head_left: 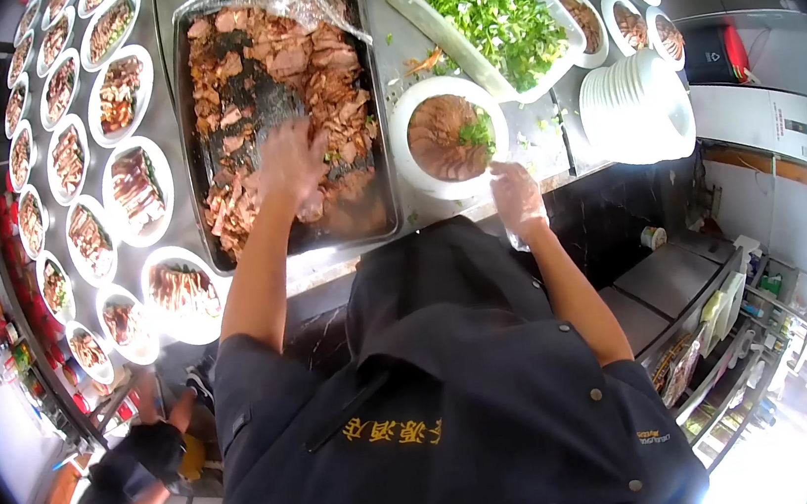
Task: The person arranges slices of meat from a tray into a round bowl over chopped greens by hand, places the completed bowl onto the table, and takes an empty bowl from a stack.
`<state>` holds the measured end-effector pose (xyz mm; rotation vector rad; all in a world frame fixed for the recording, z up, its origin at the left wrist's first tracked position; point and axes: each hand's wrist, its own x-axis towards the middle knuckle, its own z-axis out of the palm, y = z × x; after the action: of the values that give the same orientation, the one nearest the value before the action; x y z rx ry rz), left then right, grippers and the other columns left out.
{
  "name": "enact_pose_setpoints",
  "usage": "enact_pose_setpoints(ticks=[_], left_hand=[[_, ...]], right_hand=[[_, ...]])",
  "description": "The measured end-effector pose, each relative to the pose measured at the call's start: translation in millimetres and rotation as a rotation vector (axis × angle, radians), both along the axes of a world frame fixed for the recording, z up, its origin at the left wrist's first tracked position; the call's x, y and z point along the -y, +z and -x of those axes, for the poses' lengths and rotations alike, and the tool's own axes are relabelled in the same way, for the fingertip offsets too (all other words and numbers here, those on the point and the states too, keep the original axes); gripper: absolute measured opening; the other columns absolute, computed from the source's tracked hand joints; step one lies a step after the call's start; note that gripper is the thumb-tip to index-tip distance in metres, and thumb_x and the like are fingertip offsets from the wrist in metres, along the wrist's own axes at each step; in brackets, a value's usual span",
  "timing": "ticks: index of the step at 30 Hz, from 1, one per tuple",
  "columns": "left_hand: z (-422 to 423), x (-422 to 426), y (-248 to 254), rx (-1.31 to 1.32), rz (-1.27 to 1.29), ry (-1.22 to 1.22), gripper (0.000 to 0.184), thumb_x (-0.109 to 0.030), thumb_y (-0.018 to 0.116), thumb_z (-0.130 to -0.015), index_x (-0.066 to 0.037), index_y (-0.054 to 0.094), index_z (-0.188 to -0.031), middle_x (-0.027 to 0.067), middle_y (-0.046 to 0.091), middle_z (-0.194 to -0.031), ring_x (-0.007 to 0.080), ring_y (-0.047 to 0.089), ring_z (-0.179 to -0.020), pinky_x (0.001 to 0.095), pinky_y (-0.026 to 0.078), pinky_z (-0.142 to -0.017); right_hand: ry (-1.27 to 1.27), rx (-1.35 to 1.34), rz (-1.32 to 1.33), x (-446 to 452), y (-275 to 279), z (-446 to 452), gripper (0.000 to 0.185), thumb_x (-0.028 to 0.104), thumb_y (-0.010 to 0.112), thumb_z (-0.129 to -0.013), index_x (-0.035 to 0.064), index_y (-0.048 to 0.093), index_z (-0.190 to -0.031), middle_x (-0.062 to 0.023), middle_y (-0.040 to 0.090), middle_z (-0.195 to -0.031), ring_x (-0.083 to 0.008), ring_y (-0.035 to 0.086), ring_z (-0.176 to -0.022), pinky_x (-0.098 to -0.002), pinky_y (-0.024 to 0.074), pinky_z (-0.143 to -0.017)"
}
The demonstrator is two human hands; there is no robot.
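Round white plate (400, 143) of fanned brown meat slices (436, 141), wearer's twelve o'clock. Right hand (518, 199) at its half-past-four rim; left hand (292, 165) blurred over black rectangular tray (279, 105), plate's nine o'clock. Both grips: can't tell. Translucent herb tub (456, 39), one o'clock, presumably for reach.

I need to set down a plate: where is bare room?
Bare counter shows narrowly between the meat tray and greens tub; a patch with green scraps lies between the meat plate and plate stack. Left of the tray, filled plates crowd together.

Brt, btm glare, fisheye edges, L hand (292, 161) blurry
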<state>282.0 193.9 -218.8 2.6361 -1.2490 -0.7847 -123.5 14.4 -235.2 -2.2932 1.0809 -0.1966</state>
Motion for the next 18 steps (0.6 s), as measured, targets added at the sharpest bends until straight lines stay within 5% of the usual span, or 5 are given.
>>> enact_pose_setpoints(ticks=[5,10,14,17,18], left_hand=[[-37.3,-18.1,17.2,-0.206,-0.124,0.067,0.052,-0.045,0.057,-0.111,-0.005,0.067,-0.142,0.0215,0.066,-0.148,0.0389,0.064,-0.134,0.0501,0.049,-0.119],[-112.7,60.5,-74.1,0.298,0.473,0.247,0.058,-0.045,0.069,-0.104,-0.007,0.063,-0.147,0.0235,0.075,-0.127,0.0387,0.072,-0.120,0.0498,0.056,-0.109],[-107.1,103.1,-85.9,-0.194,0.524,0.766,0.066,-0.027,0.082,-0.098,-0.004,0.050,-0.151,0.0189,0.075,-0.121,0.0309,0.078,-0.094,0.0426,0.065,-0.071],[-104.4,111.4,-107.9,-0.278,0.554,0.885,0.074,-0.028,0.080,-0.100,-0.001,0.038,-0.154,0.0176,0.077,-0.111,0.0271,0.076,-0.069,0.0417,0.062,-0.046],[-102.3,110.4,-104.0,-0.349,0.559,0.850,0.071,-0.027,0.078,-0.102,-0.001,0.037,-0.153,0.0174,0.077,-0.109,0.0267,0.077,-0.071,0.0410,0.063,-0.048]], right_hand=[[-0.203,-0.019,-0.080,-15.2,5.1,22.0,0.031,0.012,0.072,-0.098,0.0093,0.073,-0.129,-0.0129,0.076,-0.114,-0.0276,0.074,-0.093,-0.0406,0.0604,-0.088],[-0.277,-0.045,-0.084,-28.0,1.7,32.3,0.025,0.018,0.073,-0.100,0.0071,0.077,-0.122,-0.0153,0.079,-0.115,-0.0316,0.077,-0.104,-0.0400,0.0605,-0.095],[-0.311,-0.012,-0.052,-32.6,0.6,29.5,0.027,0.014,0.074,-0.098,0.0085,0.077,-0.125,-0.0144,0.078,-0.114,-0.0295,0.076,-0.098,-0.0393,0.0612,-0.090],[-0.360,0.022,-0.043,-35.4,-4.0,23.8,0.029,0.012,0.073,-0.098,0.0100,0.076,-0.127,-0.0135,0.077,-0.112,-0.0273,0.075,-0.093,-0.0385,0.0616,-0.086],[-0.373,0.041,-0.043,-36.8,-7.1,22.0,0.029,0.012,0.074,-0.098,0.0104,0.076,-0.127,-0.0133,0.077,-0.111,-0.0269,0.075,-0.092,-0.0379,0.0618,-0.085]])
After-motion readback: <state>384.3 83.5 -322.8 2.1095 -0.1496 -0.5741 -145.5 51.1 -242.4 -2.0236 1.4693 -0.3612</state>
